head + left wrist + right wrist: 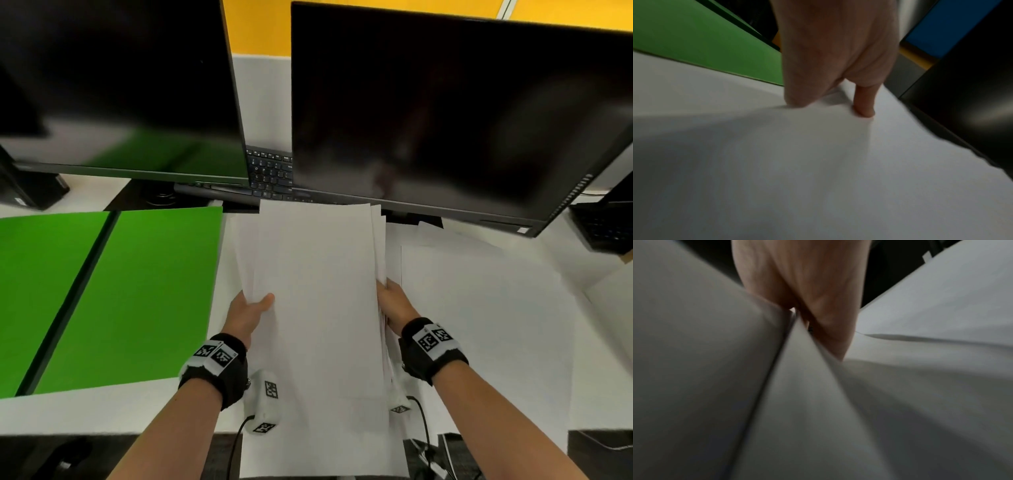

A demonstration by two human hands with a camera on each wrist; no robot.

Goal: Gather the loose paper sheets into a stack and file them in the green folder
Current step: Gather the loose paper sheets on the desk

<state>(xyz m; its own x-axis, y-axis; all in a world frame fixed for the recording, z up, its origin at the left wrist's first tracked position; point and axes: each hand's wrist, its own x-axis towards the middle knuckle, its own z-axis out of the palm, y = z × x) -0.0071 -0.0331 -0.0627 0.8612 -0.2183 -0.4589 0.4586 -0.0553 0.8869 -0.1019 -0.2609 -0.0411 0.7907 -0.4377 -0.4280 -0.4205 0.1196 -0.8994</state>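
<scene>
Both hands clasp the paper stack (315, 291) above the surface (102, 407): left hand (248, 313) thumb on top, right hand (395, 305) gripping its edge. Green folder (130, 291) lies open leftward.

A stack of white paper sheets (315, 291) is held up over the desk, its far edges fanned unevenly at the right. More white loose sheets (479, 308) lie flat to its right. The green folder (130, 294) lies open and flat at the left.
</scene>
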